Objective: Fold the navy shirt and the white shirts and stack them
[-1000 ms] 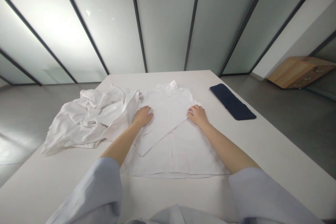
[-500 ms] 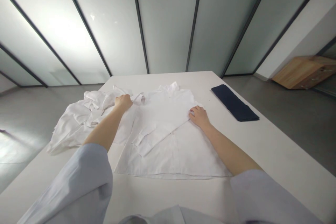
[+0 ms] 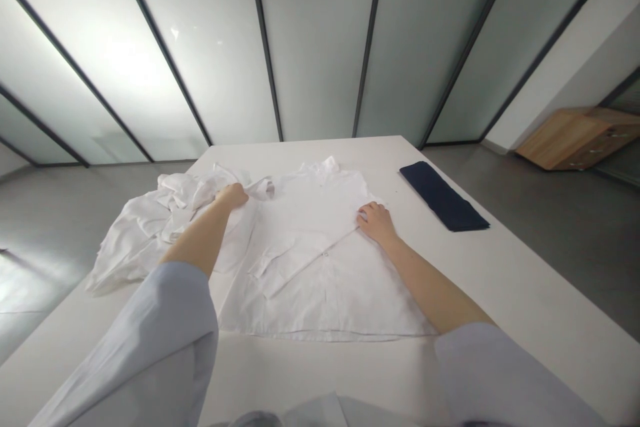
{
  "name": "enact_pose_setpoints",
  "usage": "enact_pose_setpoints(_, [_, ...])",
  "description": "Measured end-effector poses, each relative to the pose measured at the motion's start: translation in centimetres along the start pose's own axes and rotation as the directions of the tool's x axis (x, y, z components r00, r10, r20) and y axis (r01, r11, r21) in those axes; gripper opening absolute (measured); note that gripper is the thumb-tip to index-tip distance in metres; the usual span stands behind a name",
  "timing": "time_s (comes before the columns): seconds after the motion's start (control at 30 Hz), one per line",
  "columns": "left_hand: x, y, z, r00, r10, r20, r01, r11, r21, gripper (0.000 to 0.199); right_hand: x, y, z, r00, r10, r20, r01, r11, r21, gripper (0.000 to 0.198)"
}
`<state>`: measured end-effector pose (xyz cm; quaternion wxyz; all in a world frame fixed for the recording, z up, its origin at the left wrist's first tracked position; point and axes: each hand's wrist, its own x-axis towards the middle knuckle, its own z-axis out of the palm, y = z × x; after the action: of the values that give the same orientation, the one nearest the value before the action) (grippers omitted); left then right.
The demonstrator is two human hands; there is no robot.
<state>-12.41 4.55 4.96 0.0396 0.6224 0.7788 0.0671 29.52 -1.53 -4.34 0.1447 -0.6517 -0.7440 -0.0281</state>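
Observation:
A white long-sleeved shirt [image 3: 310, 213] lies spread on the table, its collar at the far end and its hem towards me. One sleeve is laid slantwise across the front. My left hand [image 3: 233, 195] is closed on the shirt's left side, by the other sleeve; its fingertips are mostly hidden. At the shirt's right edge, my right hand [image 3: 376, 221] has its fingers curled on the cloth near the top of the folded sleeve. A crumpled pile of white cloth [image 3: 145, 223] touches the shirt on the left.
The white table [image 3: 520, 287] carries a folded dark navy cloth [image 3: 443, 195] near its right edge. Frosted glass panels [image 3: 315, 47] stand beyond the far edge. A wooden cabinet [image 3: 560, 137] is on the floor at the far right.
My left hand has shifted slightly left and down. My right hand stays at the shirt's right edge, and the whole view has moved very little.

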Motion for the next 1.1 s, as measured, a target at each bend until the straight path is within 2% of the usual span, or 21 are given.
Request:
enact_pose_setpoints(0.1, [1.1,0.4,-1.8,0.999,-0.027,-0.023,0.026,0.999,-0.047,0.031,0.0,0.0,0.0,1.0,0.001,0.003,-0.001,1.0,-0.002,0.029])
enact_pose_setpoints(0.2, [1.5,2.9,-5.0,0.997,-0.041,-0.068,0.018,0.952,-0.305,0.03,0.1,0.0,0.1,1.0,0.006,0.008,-0.006,1.0,0.007,0.028])
enact_pose_setpoints(0.27, [0.8,5.3,-7.1,0.999,0.007,-0.051,-0.034,0.833,-0.553,0.033,0.1,0.1,0.1,1.0,0.006,0.01,-0.006,1.0,0.015,0.028])
enact_pose_setpoints(0.33, [-0.7,7.8,-8.8,0.984,0.164,-0.065,-0.156,0.641,-0.751,0.038,0.1,0.2,0.2,1.0,0.005,0.014,-0.005,1.0,0.018,0.029])
enact_pose_setpoints(0.37, [-1.7,8.9,-9.5,0.954,0.294,-0.057,-0.211,0.527,-0.823,0.04,0.1,0.2,0.2,1.0,0.004,0.016,-0.004,1.0,0.019,0.029])
enact_pose_setpoints(0.4, [-2.8,9.9,-10.0,0.897,0.441,-0.03,-0.241,0.432,-0.869,0.043,0.1,0.2,0.2,1.0,0.003,0.02,-0.003,1.0,0.018,0.029])
enact_pose_setpoints(0.43, [-3.8,10.7,-10.3,0.817,0.576,0.015,-0.246,0.371,-0.896,0.045,0.1,0.2,0.2,1.0,0.003,0.024,-0.003,1.0,0.016,0.029])
enact_pose_setpoints(0.47, [-4.6,11.4,-10.3,0.731,0.68,0.059,-0.241,0.338,-0.91,0.047,0.1,0.2,0.1,1.0,0.006,0.027,-0.007,1.0,0.013,0.03])
enact_pose_setpoints(0.5, [-5.3,11.9,-10.1,0.664,0.742,0.092,-0.241,0.329,-0.913,0.048,0.1,0.2,0.0,0.999,0.01,0.031,-0.01,1.0,0.009,0.03])
enact_pose_setpoints(0.53, [-5.7,12.1,-9.6,0.633,0.766,0.109,-0.25,0.336,-0.908,0.049,0.1,0.1,-0.1,0.999,0.013,0.035,-0.013,1.0,0.005,0.03])
enact_pose_setpoints(0.57, [-5.8,12.2,-8.7,0.642,0.759,0.11,-0.269,0.357,-0.895,0.049,0.1,0.1,-0.2,0.999,0.015,0.039,-0.015,1.0,0.003,0.03])
enact_pose_setpoints(0.63, [-5.5,12.0,-5.9,0.736,0.673,0.073,-0.324,0.445,-0.834,0.046,0.1,0.1,-0.4,0.999,0.02,0.046,-0.02,1.0,0.004,0.03])
enact_pose_setpoints(0.7, [-4.9,11.5,-2.3,0.836,0.547,0.044,-0.358,0.605,-0.711,0.041,0.1,0.1,-0.5,0.999,0.022,0.047,-0.023,1.0,0.018,0.029])
enact_pose_setpoints(0.77, [-4.8,10.8,1.4,0.896,0.442,0.038,-0.354,0.764,-0.539,0.039,0.1,0.2,-0.3,0.999,0.029,0.031,-0.031,0.998,0.049,0.029])
enact_pose_setpoints(0.83, [-5.2,10.1,4.6,0.909,0.417,0.019,-0.38,0.844,-0.379,0.05,0.2,0.4,-0.1,0.999,0.037,-0.004,-0.036,0.995,0.098,0.03])
enact_pose_setpoints(0.93, [-6.4,9.5,7.8,0.911,0.411,-0.027,-0.406,0.887,-0.22,0.061,0.3,0.8,0.2,0.997,0.05,-0.064,-0.038,0.982,0.186,0.033])
enact_pose_setpoints(1.0, [-7.0,9.3,9.1,0.93,0.362,-0.066,-0.368,0.91,-0.191,0.055,0.4,1.0,0.2,0.996,0.056,-0.064,-0.041,0.975,0.218,0.037])
enact_pose_setpoints(1.1, [-7.2,9.1,9.9,0.939,0.317,-0.131,-0.339,0.918,-0.207,0.043,0.3,1.0,0.0,0.997,0.076,-0.01,-0.073,0.981,0.18,0.048])
